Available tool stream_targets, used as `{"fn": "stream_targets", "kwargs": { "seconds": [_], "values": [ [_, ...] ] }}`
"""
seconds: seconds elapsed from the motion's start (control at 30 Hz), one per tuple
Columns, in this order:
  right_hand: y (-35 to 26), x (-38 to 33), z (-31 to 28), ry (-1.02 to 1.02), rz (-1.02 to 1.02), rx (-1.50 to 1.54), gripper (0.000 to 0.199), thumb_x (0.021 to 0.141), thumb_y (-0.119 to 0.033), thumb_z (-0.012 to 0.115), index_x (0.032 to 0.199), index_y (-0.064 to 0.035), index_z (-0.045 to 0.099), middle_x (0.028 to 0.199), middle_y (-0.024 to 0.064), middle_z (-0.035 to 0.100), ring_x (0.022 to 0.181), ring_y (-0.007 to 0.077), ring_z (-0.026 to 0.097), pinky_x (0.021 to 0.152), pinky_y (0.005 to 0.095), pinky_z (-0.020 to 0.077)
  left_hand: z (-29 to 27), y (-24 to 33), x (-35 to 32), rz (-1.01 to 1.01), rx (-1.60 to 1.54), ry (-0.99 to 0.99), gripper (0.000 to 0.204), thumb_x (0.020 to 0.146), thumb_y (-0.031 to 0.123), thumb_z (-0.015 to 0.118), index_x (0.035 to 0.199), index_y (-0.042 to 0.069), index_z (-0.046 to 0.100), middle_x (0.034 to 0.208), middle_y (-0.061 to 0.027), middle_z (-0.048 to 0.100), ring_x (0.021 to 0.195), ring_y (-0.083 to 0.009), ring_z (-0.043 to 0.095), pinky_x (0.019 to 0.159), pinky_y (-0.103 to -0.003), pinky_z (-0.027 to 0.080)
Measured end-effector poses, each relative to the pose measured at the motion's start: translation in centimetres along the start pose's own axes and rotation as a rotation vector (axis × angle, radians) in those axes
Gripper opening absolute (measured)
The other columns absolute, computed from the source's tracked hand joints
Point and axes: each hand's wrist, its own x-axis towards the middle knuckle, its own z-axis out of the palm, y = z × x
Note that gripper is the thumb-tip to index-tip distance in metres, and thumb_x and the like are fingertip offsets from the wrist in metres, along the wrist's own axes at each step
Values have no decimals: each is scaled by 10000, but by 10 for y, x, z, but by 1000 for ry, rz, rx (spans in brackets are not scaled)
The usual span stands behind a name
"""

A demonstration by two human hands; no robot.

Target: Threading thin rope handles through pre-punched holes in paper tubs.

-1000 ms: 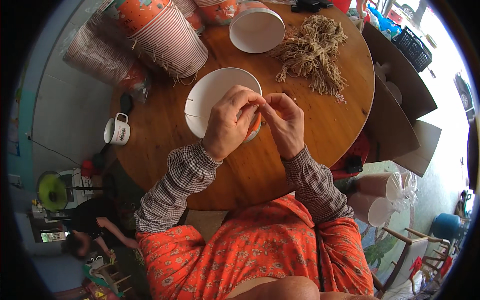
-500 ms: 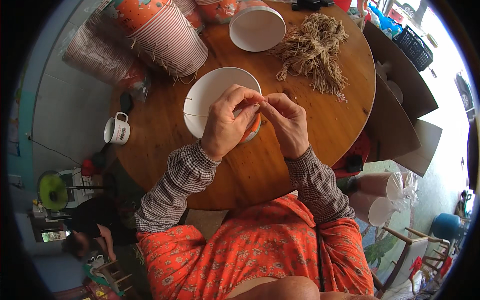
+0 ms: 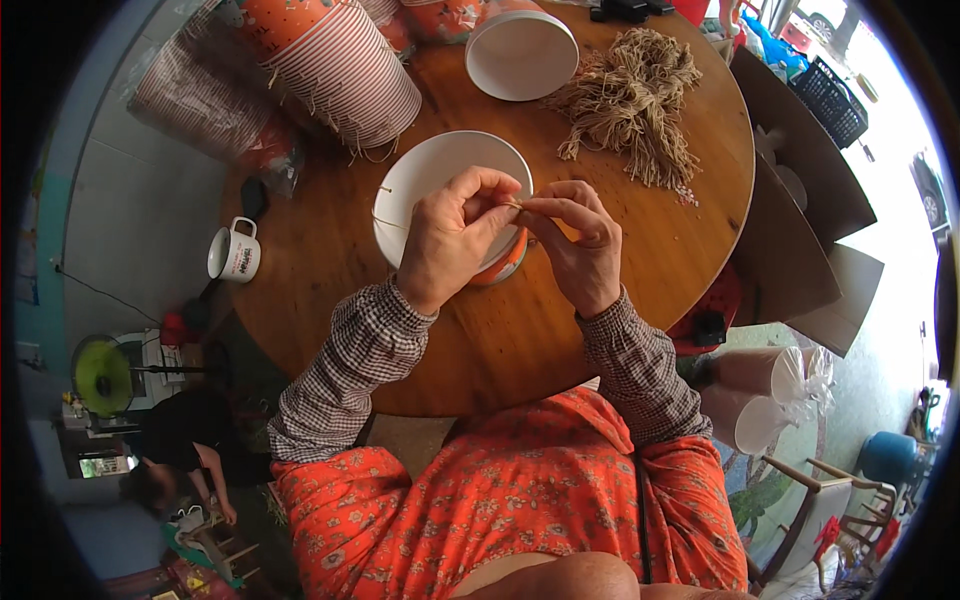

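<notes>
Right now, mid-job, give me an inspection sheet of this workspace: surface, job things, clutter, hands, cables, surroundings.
Surface: round wooden table, bare wood in front of the hands.
Job's things: white paper bucket with orange outside, tilted under the hands; thin twine strand pinched between both hands.
Clutter: bundle of twine pieces; second white bucket; nested stack of orange buckets; white mug.
Hands: left hand and right hand meet over the bucket rim, fingers closed on the strand.
Cables: thin dark cord along the wall at left.
Surroundings: cardboard boxes at right; another person crouched lower left; green fan.
</notes>
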Motion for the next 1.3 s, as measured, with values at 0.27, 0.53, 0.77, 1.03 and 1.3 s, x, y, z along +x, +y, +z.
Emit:
{"fn": "stream_targets", "kwargs": {
  "seconds": [0.27, 0.53, 0.77, 1.03, 1.3],
  "values": [
    [0, 5, 3, 47, -200, -220, 139, 713, -29, 710, 844, -46, 666, 907, 87, 611, 877, 251, 575, 758, 347, 483, 6, 3, 1, 100, 144, 48, 172, 823, -29, 604, 993, -1, 595, 908, -80, 652, 831, -151, 657, 745, -266, 538],
    [-7, 6, 3, 79, -281, -302, 143, 712, -14, 703, 841, -47, 651, 884, 86, 596, 870, 263, 566, 752, 356, 482, 6, 12, 0, 228, 403, 100, 97, 818, -14, 631, 910, 2, 603, 856, -56, 608, 761, -125, 612, 693, -255, 501],
    [-2, 4, 4, 142, -195, -241, 133, 729, -20, 696, 853, -28, 648, 942, 104, 602, 897, 242, 582, 779, 329, 482, 8, 8, 2, 231, 358, 95, 84, 832, 5, 624, 912, 1, 601, 832, -50, 618, 752, -116, 614, 687, -248, 500],
    [6, 2, 2, -64, 157, 267, 110, 826, -85, 663, 875, 10, 637, 989, 69, 598, 890, 129, 573, 797, 279, 475, 3, 0, 3, 116, 235, 68, 54, 874, 28, 598, 918, -3, 601, 828, -23, 647, 761, -62, 610, 677, -219, 497],
    [8, 3, -3, -29, 436, 696, 111, 897, -93, 623, 910, 16, 615, 1045, 17, 561, 883, 91, 562, 792, 240, 463, 4, 11, -5, 666, 748, 321, 210, 718, 16, 673, 904, 86, 603, 910, -70, 537, 903, -284, 531, 821, -398, 402]
  ]
}}
